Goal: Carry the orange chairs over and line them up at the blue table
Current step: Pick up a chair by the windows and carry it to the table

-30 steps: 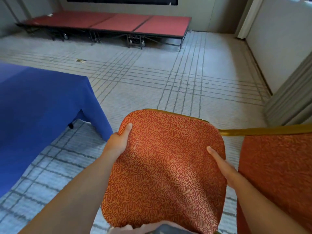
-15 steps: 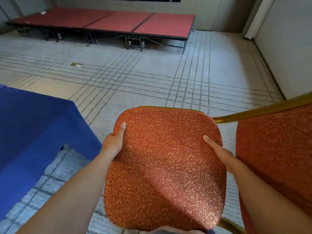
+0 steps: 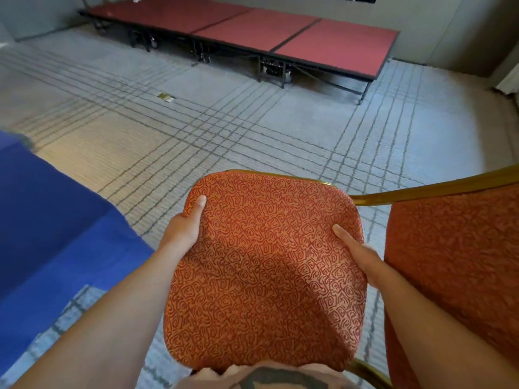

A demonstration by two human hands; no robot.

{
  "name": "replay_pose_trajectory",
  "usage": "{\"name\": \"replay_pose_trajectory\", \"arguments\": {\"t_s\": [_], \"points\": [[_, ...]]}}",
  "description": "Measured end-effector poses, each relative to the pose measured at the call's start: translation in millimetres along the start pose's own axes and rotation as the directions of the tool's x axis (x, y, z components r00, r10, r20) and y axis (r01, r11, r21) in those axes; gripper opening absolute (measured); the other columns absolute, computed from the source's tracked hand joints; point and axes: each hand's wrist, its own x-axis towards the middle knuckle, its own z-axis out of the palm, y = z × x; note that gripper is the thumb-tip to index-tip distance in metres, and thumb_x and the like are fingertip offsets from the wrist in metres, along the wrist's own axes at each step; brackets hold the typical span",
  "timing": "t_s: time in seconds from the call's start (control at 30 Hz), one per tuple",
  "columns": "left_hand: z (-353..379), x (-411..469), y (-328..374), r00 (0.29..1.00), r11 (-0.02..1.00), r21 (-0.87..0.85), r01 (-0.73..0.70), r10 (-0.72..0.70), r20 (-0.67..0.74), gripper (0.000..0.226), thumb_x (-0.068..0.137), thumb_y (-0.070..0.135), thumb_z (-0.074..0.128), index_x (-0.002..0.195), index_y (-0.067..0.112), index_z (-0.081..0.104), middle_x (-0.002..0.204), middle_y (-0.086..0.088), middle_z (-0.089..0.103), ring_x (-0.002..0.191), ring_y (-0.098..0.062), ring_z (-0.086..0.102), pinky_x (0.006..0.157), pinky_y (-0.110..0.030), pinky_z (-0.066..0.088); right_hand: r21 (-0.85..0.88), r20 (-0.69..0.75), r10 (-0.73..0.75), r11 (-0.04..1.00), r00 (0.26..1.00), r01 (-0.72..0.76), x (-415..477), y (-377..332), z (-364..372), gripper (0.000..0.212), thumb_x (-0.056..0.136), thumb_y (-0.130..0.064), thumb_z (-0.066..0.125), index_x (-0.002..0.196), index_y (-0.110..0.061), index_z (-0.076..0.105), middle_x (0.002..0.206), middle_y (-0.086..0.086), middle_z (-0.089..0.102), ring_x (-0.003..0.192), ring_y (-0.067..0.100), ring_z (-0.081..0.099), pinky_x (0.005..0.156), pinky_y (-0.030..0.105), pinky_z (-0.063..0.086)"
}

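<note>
Counts of items in view. Orange chairs: two, namely the centre chair (image 3: 266,270) and the right-edge chair (image 3: 455,248), the latter only partly in frame. Blue table (image 3: 56,234): one, cut off at the left. Hands: two, the left hand (image 3: 182,234) and the right hand (image 3: 362,256). Red-topped stage platform (image 3: 337,43): one run along the far wall, showing three top panels. Small flat object (image 3: 166,96) on the carpet: one, too small to identify.
</note>
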Motion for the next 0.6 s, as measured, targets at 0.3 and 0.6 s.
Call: {"name": "replay_pose_trajectory", "arguments": {"t_s": [0.3,0.6], "points": [[-11.3,178.0,68.5,0.999,0.998,-0.06,0.034,-0.034,0.003,0.117,0.058,0.099,0.027,0.122,0.008,0.062,0.121,-0.017,0.063,0.109,-0.033,0.059,0.094,-0.041,0.046,-0.019,0.027,-0.001,1.0,1.0,0.001,151.0,-113.4,78.6,0.104,0.04,-0.077,0.083,0.124,-0.019,0.064,0.104,0.006,0.075,0.096,0.027,0.072,0.096,0.046,0.054],[-95.5,367.0,171.2,0.992,0.991,-0.127,-0.046,0.03,-0.122,0.108,0.062,0.097,0.029,0.116,0.01,0.065,0.118,-0.016,0.065,0.109,-0.033,0.06,0.096,-0.042,0.046,-0.01,0.069,-0.137,0.99,0.988,0.138,277.7,-302.7,202.6,0.099,0.046,-0.072,0.083,0.128,-0.019,0.063,0.108,0.007,0.074,0.098,0.026,0.07,0.096,0.043,0.053]]}}
